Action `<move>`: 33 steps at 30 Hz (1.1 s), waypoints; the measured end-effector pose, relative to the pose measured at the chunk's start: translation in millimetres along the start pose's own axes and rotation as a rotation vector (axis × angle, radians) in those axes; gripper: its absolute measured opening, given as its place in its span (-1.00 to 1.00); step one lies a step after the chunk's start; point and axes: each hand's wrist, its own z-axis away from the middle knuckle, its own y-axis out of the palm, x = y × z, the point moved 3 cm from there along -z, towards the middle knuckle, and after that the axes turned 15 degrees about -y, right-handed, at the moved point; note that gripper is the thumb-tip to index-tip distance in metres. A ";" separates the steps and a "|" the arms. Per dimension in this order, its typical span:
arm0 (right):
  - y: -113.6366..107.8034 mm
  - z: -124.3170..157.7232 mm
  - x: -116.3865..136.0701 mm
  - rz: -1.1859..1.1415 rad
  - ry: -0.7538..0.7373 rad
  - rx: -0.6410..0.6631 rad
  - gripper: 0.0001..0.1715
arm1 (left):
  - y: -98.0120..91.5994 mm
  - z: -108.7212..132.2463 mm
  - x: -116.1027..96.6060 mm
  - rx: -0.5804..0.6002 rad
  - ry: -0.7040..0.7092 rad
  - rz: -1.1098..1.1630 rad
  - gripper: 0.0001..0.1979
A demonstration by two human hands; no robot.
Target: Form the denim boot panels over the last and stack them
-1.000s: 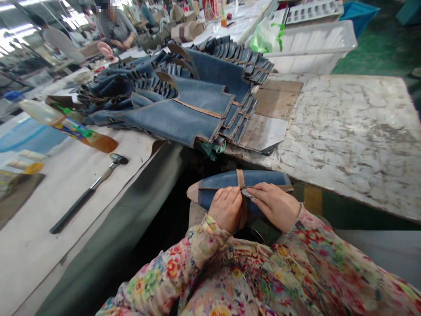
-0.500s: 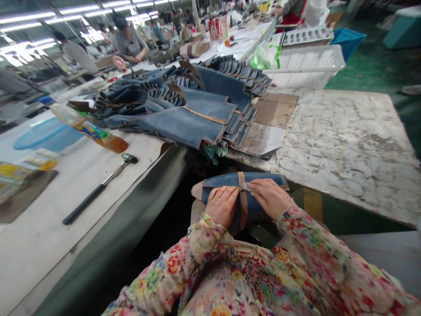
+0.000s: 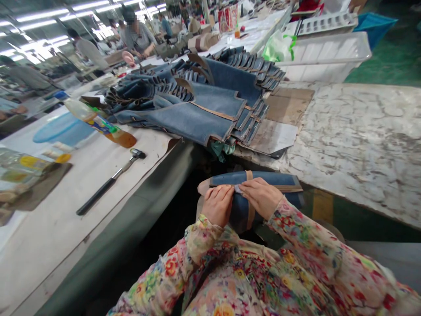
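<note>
A blue leather bag piece with tan strips lies across a rounded support in front of me. My left hand is closed over its left part, fingers bent along the lengthwise seam. My right hand lies just right of it, its fingertips pinched on a small whitish piece pressed against the seam. What the whitish piece is, I cannot make out. A tan cross strip runs partly beneath my right hand. The palms and thumbs are hidden.
Many blue leather pieces are heaped on the tables ahead. A hammer and a tilted bottle are on the left table. At right are a worn white tabletop and a white bin. People work farther back.
Both hands have shifted slightly left along the seam, the whitish piece moving with the right fingertips past the cross strip. More of the leather's right end shows. The camera view has turned a little left.
</note>
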 end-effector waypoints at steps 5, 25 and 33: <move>3.2 -19.1 4.8 -0.009 -0.017 0.055 -0.66 | -8.3 1.3 15.2 0.023 -0.043 -0.016 -0.72; 6.9 -30.3 9.2 0.005 -0.063 0.094 -0.67 | -13.3 13.0 45.6 0.032 -0.236 -0.169 -0.69; -9.5 34.4 3.9 0.135 -0.038 -0.034 -0.64 | -61.2 1.3 132.7 0.010 -0.453 -0.343 -0.68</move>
